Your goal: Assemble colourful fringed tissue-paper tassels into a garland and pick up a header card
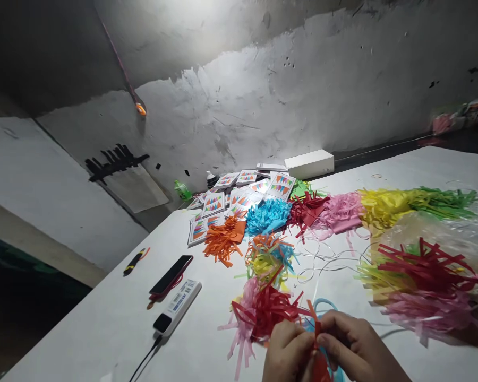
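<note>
An orange-red paper tassel (322, 369) is pinched between my two hands at the near edge of the table. The fingers of my left hand (287, 351) are closed on it from the left. From the other side my right hand (351, 344) pinches it with thumb and fingertips, and a thin orange strip sticks up between them. Just behind lies a blue strand or loop (327, 303), partly hidden by my hands. Close to my left hand is a pile of red paper fringe (269, 307) with pink fringe (245, 313) beside it.
Fringe bundles in orange (225, 239), blue (267, 215) and yellow (386, 206) lie across the white table (115, 323). White cord (322, 257) loops mid-table. At left are a power strip (179, 307), phone (171, 276) and cutter (134, 262). Printed packs (214, 203) and a white box (309, 164) stand behind.
</note>
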Tool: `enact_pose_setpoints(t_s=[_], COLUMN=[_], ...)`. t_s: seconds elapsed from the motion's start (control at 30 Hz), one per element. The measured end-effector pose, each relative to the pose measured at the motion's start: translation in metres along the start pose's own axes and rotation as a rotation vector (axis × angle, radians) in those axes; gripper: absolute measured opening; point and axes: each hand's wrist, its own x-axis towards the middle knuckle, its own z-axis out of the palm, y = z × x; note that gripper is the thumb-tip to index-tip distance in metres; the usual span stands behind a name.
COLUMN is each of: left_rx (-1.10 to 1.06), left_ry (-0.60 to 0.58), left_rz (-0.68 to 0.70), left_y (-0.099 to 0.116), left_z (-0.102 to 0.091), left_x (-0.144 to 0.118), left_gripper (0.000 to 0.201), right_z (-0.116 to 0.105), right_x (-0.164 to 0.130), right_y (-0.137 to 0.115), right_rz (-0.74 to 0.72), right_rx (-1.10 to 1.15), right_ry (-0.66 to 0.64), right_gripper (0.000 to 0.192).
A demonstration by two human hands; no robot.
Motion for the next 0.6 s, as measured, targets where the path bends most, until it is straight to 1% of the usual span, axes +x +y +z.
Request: enact_pose_setpoints(t_s=[0.03, 0.1, 0.17, 0.33, 0.5, 0.6], left_rx=[-0.03, -0.065, -0.085, -0.104, -0.227, -0.199], left_ry=[0.008, 0.04, 0.046, 0.004, 0.041, 0.033], left_rz=[-0.041, -0.111, -0.146, -0.245, -0.238, -0.227], left_y=[-0.0003, 0.0003, 0.0017, 0.0027, 0.0011, 0.0026], left_z=[0.0012, 0.0052, 0.009, 0.0092, 0.0068, 0.0084], left_x=[-0.001, -0.0025, -0.003, -0.0023, -0.0039, -0.0042], left_gripper=[0.008, 0.018, 0.026, 0.028, 0.029, 0.028], right_z=[-0.0005, -0.0018, -0.0031, -0.0042, -0.0066, -0.0072], right_x=[-0.0002, -0.0003, -0.0001, -0.0005, -0.0038, -0.0042], right_y=[0.0012, 0.0026, 0.0024, 0.0012, 0.0051, 0.0011], right_rz=[0.024, 0.061, 0.073, 0.084, 0.061, 0.066], right_rx=[0.027, 0.085, 0.103, 0.036, -0.036, -0.038], right_ry=[-0.019, -0.057, -0.08, -0.086, -0.039, -0.03], right_gripper=[0.035, 0.037, 0.039, 0.033, 0.036, 0.035])
